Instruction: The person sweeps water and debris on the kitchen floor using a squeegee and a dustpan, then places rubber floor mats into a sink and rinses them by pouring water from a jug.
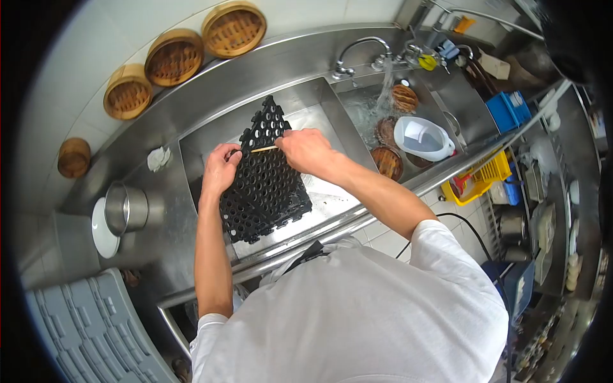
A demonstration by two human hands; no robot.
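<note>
A black rubber mat with many round holes lies in the left steel sink basin, its upper part narrowing to a point near the back wall. My left hand is at the mat's left edge, fingers curled; what it grips is too small to make out. Over the mat, my right hand is closed on one end of a thin light-coloured stick. The stick's other end points toward my left fingertips.
Water runs from a faucet into the right basin, holding a white plastic container and round woven pieces. Bamboo steamers stand along the back ledge. A steel pot, white plate and crumpled cloth are left.
</note>
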